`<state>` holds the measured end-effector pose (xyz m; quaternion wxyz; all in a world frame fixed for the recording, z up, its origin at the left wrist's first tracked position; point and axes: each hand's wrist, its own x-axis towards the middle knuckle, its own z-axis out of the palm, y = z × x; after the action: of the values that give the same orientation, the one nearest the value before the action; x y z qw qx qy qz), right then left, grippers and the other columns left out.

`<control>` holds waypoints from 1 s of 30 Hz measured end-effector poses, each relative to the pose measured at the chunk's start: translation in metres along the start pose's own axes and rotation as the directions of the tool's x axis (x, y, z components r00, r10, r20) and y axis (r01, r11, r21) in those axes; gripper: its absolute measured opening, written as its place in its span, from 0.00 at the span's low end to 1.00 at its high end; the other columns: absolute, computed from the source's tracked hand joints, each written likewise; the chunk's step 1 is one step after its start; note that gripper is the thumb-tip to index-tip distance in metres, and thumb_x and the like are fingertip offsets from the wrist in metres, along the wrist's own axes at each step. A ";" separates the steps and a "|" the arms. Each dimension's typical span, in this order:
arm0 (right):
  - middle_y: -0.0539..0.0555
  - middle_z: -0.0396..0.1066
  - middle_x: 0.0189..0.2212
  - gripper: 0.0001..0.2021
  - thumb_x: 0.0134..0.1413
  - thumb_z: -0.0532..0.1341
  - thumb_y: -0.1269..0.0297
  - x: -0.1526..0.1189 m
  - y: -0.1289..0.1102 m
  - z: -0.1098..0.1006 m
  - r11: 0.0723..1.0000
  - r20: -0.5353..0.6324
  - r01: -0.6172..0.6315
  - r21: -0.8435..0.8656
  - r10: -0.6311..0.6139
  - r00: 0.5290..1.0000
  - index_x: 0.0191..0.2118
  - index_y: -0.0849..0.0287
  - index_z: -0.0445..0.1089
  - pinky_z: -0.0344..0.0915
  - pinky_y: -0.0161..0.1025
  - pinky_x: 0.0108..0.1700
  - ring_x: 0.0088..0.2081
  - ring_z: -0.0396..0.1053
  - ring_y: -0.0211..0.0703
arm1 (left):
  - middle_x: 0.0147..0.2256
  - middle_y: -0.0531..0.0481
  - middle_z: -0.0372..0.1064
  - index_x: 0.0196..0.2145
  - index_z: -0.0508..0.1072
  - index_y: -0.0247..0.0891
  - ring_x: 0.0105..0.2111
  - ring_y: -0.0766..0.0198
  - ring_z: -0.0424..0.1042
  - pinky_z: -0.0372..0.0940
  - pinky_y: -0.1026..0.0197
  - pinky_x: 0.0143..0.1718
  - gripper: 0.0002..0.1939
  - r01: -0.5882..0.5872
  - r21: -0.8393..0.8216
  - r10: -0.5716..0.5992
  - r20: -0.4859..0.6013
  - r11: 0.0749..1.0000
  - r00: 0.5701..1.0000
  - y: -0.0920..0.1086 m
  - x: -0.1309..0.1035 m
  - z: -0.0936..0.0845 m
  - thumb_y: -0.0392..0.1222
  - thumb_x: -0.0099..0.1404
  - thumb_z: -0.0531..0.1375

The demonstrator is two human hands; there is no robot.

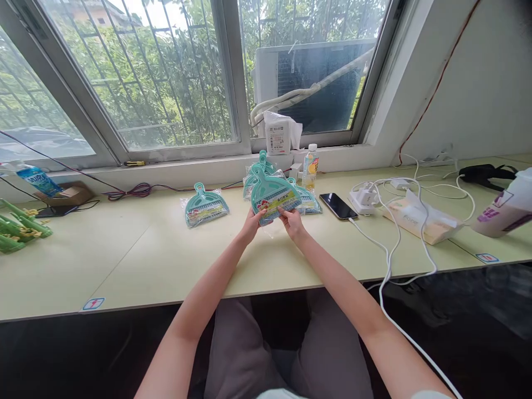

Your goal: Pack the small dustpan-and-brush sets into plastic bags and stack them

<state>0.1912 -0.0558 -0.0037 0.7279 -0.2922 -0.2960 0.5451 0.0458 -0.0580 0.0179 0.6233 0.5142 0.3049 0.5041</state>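
Between my two hands I hold up a teal mini dustpan set (274, 194) in clear plastic, with a printed label across its lower part. My left hand (251, 226) grips its lower left corner, and my right hand (293, 223) pinches its lower edge on the right. Another wrapped dustpan set (204, 206) lies on the table to the left. Behind the held one are more wrapped sets: one dustpan (262, 160) at the back and one dustpan (311, 203) to the right, both partly hidden.
A drink bottle (310, 166) stands behind the sets. To the right are a black phone (338, 206), a power strip (363, 199) with white cables, a tissue pack (419, 217) and a tilted cup (505, 205). Leftward lie a cable coil (133, 192) and a cardboard box (72, 195).
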 end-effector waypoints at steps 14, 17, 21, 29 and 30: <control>0.50 0.77 0.38 0.16 0.39 0.68 0.72 -0.006 -0.006 0.004 0.999 0.030 -0.021 -0.043 0.022 0.999 0.38 0.57 0.70 0.70 0.44 0.56 0.50 0.72 0.47 | 0.53 0.42 0.67 0.50 0.63 0.41 0.50 0.49 0.71 0.71 0.43 0.46 0.27 -0.041 0.010 0.041 -0.015 0.999 0.999 -0.002 0.001 -0.006 0.46 0.55 0.66; 0.51 0.77 0.37 0.13 0.40 0.67 0.73 -0.008 -0.007 0.005 0.998 0.017 -0.038 -0.057 0.039 0.999 0.36 0.58 0.70 0.70 0.45 0.56 0.50 0.72 0.47 | 0.52 0.42 0.67 0.50 0.63 0.40 0.50 0.49 0.70 0.71 0.44 0.46 0.26 -0.038 0.015 0.038 -0.021 0.999 0.999 -0.001 0.001 -0.005 0.46 0.55 0.65; 0.50 0.77 0.35 0.11 0.41 0.68 0.73 -0.008 -0.008 0.004 0.995 0.011 -0.060 -0.081 0.061 0.998 0.33 0.57 0.69 0.71 0.45 0.55 0.48 0.74 0.46 | 0.51 0.41 0.68 0.49 0.64 0.38 0.48 0.50 0.71 0.71 0.43 0.45 0.25 -0.030 0.018 0.030 -0.031 0.999 0.999 0.000 0.001 -0.006 0.44 0.55 0.65; 0.57 0.77 0.28 0.04 0.52 0.64 0.66 0.007 -0.015 -0.013 0.922 -0.006 -0.175 -0.344 0.185 0.983 0.33 0.61 0.71 0.71 0.53 0.52 0.39 0.77 0.49 | 0.38 0.43 0.73 0.47 0.65 0.34 0.34 0.54 0.76 0.72 0.46 0.41 0.24 0.045 -0.053 -0.052 -0.152 0.998 0.987 0.002 0.012 -0.026 0.36 0.52 0.63; 0.57 0.77 0.30 0.05 0.53 0.62 0.66 0.007 -0.018 -0.015 0.905 -0.022 -0.089 -0.417 0.088 0.996 0.35 0.60 0.72 0.69 0.56 0.53 0.41 0.76 0.50 | 0.37 0.44 0.73 0.48 0.66 0.34 0.34 0.55 0.76 0.72 0.48 0.42 0.24 0.047 -0.077 -0.062 -0.198 0.996 0.978 0.002 0.014 -0.031 0.35 0.52 0.62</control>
<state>0.2153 -0.0546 0.0007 0.6235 -0.4546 -0.3912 0.5016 0.0213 -0.0341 0.0133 0.6212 0.4293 0.3617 0.5468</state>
